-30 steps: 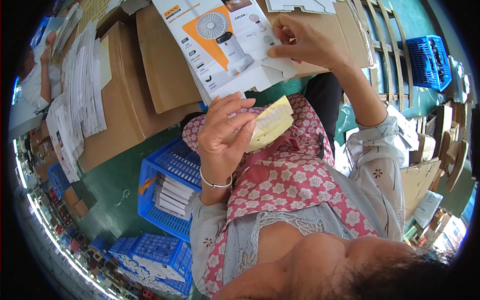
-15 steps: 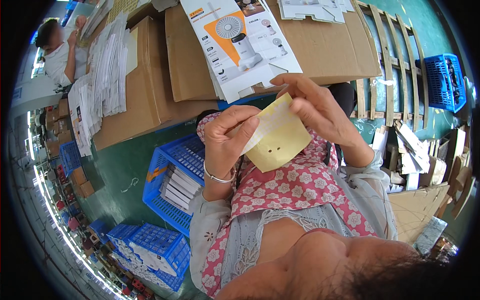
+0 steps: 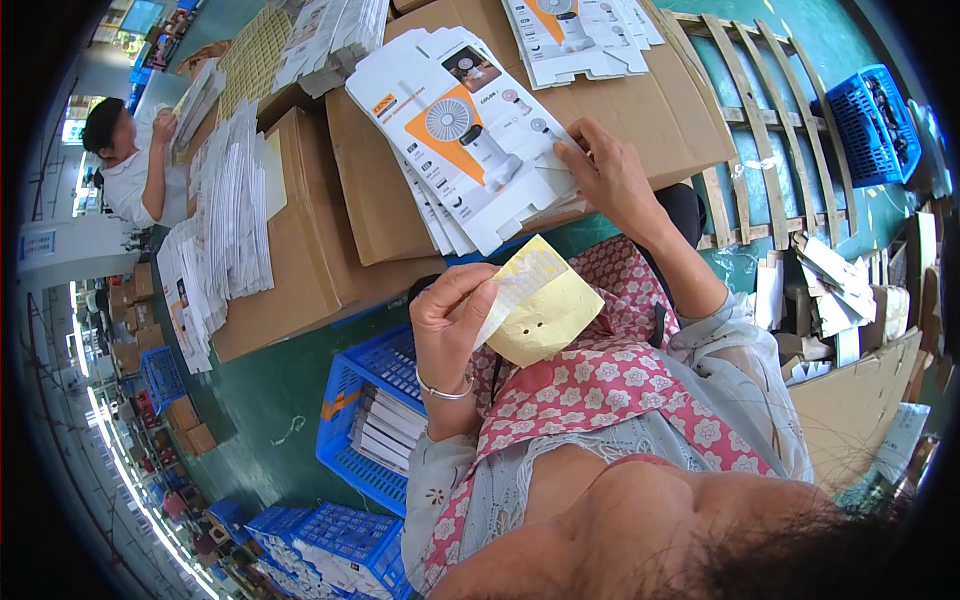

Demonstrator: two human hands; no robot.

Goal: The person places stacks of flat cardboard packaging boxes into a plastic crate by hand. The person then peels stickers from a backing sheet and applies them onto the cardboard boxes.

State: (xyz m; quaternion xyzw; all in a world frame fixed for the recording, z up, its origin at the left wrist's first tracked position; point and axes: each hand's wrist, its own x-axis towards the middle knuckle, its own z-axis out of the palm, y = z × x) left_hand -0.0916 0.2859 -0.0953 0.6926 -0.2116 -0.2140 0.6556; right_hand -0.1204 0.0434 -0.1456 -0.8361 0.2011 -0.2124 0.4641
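Observation:
My left hand (image 3: 455,315) pinches the left edge of a yellow sticker sheet (image 3: 555,320) over my lap. Rows of small pale labels cover its upper part, and two dark holes show lower down. My right hand (image 3: 612,180) reaches to the right edge of a flat printed fan carton (image 3: 450,130), the top one of a small stack. Thumb and forefinger are pinched together at the carton's edge; whatever lies between them is too small to make out. The stack rests on a brown cardboard box (image 3: 660,110).
More flat cartons (image 3: 570,50) lie at the back, and a long row (image 3: 235,200) stands at the left. Beside my left arm is a blue crate (image 3: 345,400) holding cartons. A wooden pallet (image 3: 765,120) and another blue crate (image 3: 870,120) lie right. A person (image 3: 130,165) sits far left.
My right hand has left the sticker sheet and moved up to the top carton's right edge. The left hand still holds the sheet, now lower in the picture. The whole view has shifted slightly.

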